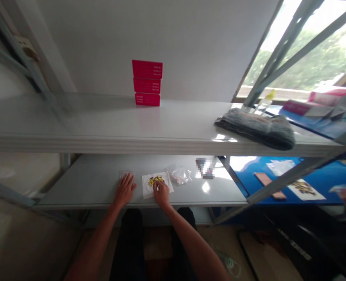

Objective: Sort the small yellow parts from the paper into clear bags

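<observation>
While a clear packet (131, 171) is being partly covered by the flattened, unclenched left hand (125, 189), small yellow-and-dark pieces (153, 180) on a white sheet (147, 191) are being touched by the bent right hand (161, 193); whether any is being gripped cannot be told. Beside the sheet, a clear bag (180, 174) is being supported by the grey tabletop (88, 177).

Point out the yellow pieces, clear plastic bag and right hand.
Yellow pieces (154, 180): head view, middle of the pile.
Clear plastic bag (181, 175): head view, crumpled middle.
Right hand (161, 193): head view, back of the hand.
</observation>
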Available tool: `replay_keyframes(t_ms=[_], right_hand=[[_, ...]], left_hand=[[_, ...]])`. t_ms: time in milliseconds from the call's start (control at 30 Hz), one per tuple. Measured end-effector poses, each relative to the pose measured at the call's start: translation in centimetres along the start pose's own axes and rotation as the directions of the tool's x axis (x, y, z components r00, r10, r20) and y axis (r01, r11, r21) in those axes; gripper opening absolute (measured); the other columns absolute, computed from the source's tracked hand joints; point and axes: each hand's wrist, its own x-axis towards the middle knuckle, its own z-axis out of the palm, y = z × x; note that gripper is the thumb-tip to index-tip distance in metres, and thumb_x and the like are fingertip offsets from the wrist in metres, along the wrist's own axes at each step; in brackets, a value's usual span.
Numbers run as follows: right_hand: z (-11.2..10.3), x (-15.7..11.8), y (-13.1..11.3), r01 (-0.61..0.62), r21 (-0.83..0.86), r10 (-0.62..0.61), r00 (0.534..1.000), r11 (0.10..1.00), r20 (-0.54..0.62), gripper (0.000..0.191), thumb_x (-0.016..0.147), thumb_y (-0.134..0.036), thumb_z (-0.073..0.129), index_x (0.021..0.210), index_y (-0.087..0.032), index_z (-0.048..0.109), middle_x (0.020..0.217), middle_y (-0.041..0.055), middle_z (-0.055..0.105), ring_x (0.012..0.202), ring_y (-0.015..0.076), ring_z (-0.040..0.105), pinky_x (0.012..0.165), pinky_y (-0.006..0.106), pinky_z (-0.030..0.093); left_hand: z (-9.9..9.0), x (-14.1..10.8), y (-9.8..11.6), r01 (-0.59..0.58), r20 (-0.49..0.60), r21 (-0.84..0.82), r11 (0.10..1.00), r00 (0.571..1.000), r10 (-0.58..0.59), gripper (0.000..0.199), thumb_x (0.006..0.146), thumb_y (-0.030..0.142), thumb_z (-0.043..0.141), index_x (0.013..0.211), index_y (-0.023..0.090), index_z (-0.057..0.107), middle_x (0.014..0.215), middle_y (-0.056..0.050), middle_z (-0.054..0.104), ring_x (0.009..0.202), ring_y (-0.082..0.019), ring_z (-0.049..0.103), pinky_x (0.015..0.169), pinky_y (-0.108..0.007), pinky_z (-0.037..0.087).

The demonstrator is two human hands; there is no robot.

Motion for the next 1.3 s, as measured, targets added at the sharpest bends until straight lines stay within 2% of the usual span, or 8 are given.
replay_keyframes(t_ms=[133, 267, 400, 533, 733, 933, 1067, 1300], right_hand=[[-2.4, 4.3, 1.4, 0.047, -0.248, -0.067, 0.995, 0.968, -0.074, 0.042, 0.086, -0.008, 0.048, 0.121, -0.020, 0.066, 0.109, 0.0105, 0.066, 0.103, 0.0244, 0.055, 0.087, 0.033, 0.040], [-4.0, 8.7, 4.2, -0.023, -0.488, 0.040, 0.999, 0.872, 0.024, 0.049, 0.082, -0.006, 0.055, 0.130, -0.017, 0.062, 0.104, 0.0149, 0.071, 0.103, 0.0289, 0.053, 0.085, 0.038, 0.034], [-4.6, 9.9, 6.5, 0.016, -0.529, 0.074, 0.986, 0.848, 0.148, 0.037, 0.085, -0.005, 0.053, 0.115, -0.018, 0.070, 0.094, 0.0134, 0.074, 0.098, 0.0269, 0.056, 0.083, 0.037, 0.032], [-6.0, 10.1, 6.1, 0.018, -0.376, 0.003, 0.998, 0.926, 0.055, 0.032, 0.088, -0.009, 0.049, 0.108, -0.018, 0.072, 0.099, 0.0121, 0.074, 0.098, 0.0241, 0.059, 0.087, 0.035, 0.037], [-6.4, 7.7, 1.5, 0.072, 0.273, -0.125, 0.976, 0.959, 0.180, 0.028, 0.085, -0.017, 0.053, 0.108, -0.020, 0.069, 0.090, 0.0040, 0.075, 0.075, 0.0161, 0.067, 0.071, 0.027, 0.050], [-3.1, 2.8, -1.2, 0.022, 0.534, -0.195, 0.943, 0.846, 0.271, 0.013, 0.084, -0.025, 0.064, 0.092, -0.020, 0.073, 0.093, 0.0051, 0.075, 0.074, 0.0163, 0.068, 0.067, 0.026, 0.054], [-2.4, 1.2, -0.2, -0.014, 0.474, -0.087, 0.977, 0.880, 0.192, 0.013, 0.087, -0.025, 0.060, 0.089, -0.021, 0.073, 0.090, 0.0046, 0.075, 0.075, 0.0176, 0.067, 0.069, 0.028, 0.054], [-2.0, 0.4, 1.0, 0.157, -0.031, -0.155, 0.985, 0.987, 0.075, 0.025, 0.091, -0.011, 0.052, 0.096, -0.022, 0.074, 0.093, 0.0065, 0.072, 0.093, 0.0233, 0.058, 0.085, 0.035, 0.046]], left_hand=[[1.0, -0.1, -1.0, -0.003, -0.017, 0.033, 0.999, 1.000, 0.003, 0.055, 0.098, 0.043, 0.037, 0.140, 0.013, 0.055, 0.153, -0.017, 0.045, 0.146, -0.034, 0.034, 0.120, -0.055, 0.025], [1.0, 0.2, -0.9, 0.006, -0.023, 0.040, 0.999, 1.000, -0.005, 0.054, 0.098, 0.043, 0.038, 0.140, 0.013, 0.055, 0.152, -0.016, 0.046, 0.146, -0.032, 0.034, 0.120, -0.053, 0.025], [0.7, 0.3, -0.7, 0.030, -0.003, -0.001, 1.000, 1.000, -0.030, 0.052, 0.100, 0.037, 0.034, 0.143, 0.014, 0.052, 0.154, -0.015, 0.045, 0.146, -0.029, 0.035, 0.120, -0.052, 0.027], [-0.2, 0.4, -0.5, 0.062, -0.038, -0.062, 0.996, 0.997, -0.065, 0.051, 0.099, 0.031, 0.034, 0.146, 0.014, 0.047, 0.156, -0.015, 0.041, 0.148, -0.028, 0.031, 0.121, -0.053, 0.025], [-2.8, -0.4, 2.1, -0.009, -0.244, -0.120, 0.993, 0.970, -0.021, 0.043, 0.099, 0.033, 0.044, 0.139, 0.020, 0.052, 0.161, -0.012, 0.032, 0.153, -0.030, 0.014, 0.122, -0.061, 0.009], [-3.0, 0.0, 7.0, -0.122, -0.261, -0.511, 0.851, 0.965, -0.018, 0.030, 0.088, 0.040, 0.065, 0.111, 0.020, 0.066, 0.126, -0.012, 0.066, 0.128, -0.029, 0.054, 0.109, -0.046, 0.041], [-1.9, 0.8, 8.2, 0.064, -0.062, -0.711, 0.700, 0.986, -0.153, 0.026, 0.079, 0.042, 0.073, 0.070, 0.019, 0.065, 0.079, -0.004, 0.072, 0.079, -0.021, 0.067, 0.077, -0.032, 0.051], [-1.3, 0.4, 6.4, 0.191, 0.043, -0.785, 0.589, 0.966, -0.255, 0.029, 0.082, 0.045, 0.067, 0.075, 0.018, 0.076, 0.078, -0.003, 0.070, 0.075, -0.018, 0.062, 0.068, -0.027, 0.044]])
